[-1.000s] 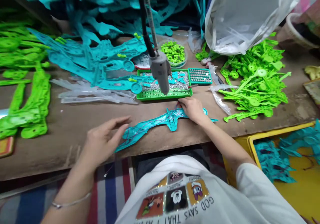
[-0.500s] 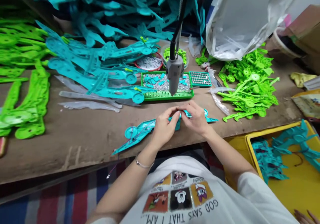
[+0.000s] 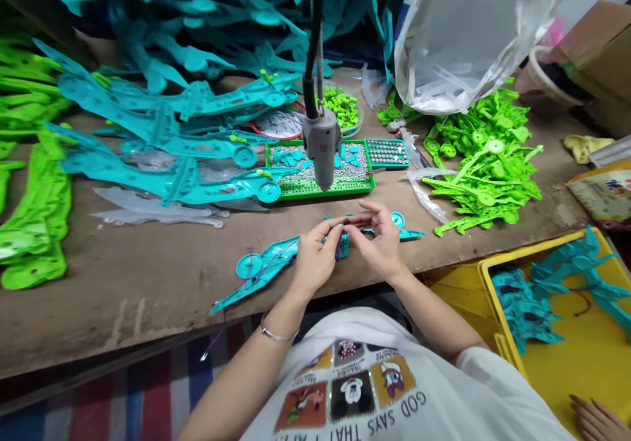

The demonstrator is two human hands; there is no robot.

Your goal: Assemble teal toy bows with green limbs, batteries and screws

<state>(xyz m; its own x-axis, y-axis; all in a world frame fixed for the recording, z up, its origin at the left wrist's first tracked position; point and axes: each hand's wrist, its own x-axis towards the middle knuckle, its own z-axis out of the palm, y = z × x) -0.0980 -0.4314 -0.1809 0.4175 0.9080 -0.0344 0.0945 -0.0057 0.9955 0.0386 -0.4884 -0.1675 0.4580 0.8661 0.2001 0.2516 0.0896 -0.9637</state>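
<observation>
Between the fingertips of both my hands is a small dark piece (image 3: 346, 223), too small to identify. My left hand (image 3: 314, 257) is closed in a pinch at it, and my right hand (image 3: 378, 242) meets it from the other side with thumb and fingers bent. Under both hands, near the bench's front edge, lies a long turquoise plastic part (image 3: 273, 257). Thin dark red wires (image 3: 251, 269) run over its left end, and one hangs off the edge with a pale tip. The hands cover the part's middle.
An electric screwdriver (image 3: 323, 148) hangs above a green tray (image 3: 325, 190) of screws. Turquoise parts (image 3: 162, 171) lie left, a lime-green pile (image 3: 488, 171) right. A yellow bin (image 3: 486, 267) stands lower right, where another person's hand (image 3: 599, 418) shows.
My fingers have shifted and the right hand has opened up a little, so the dark piece shows between the fingertips. The whole view has slid slightly.
</observation>
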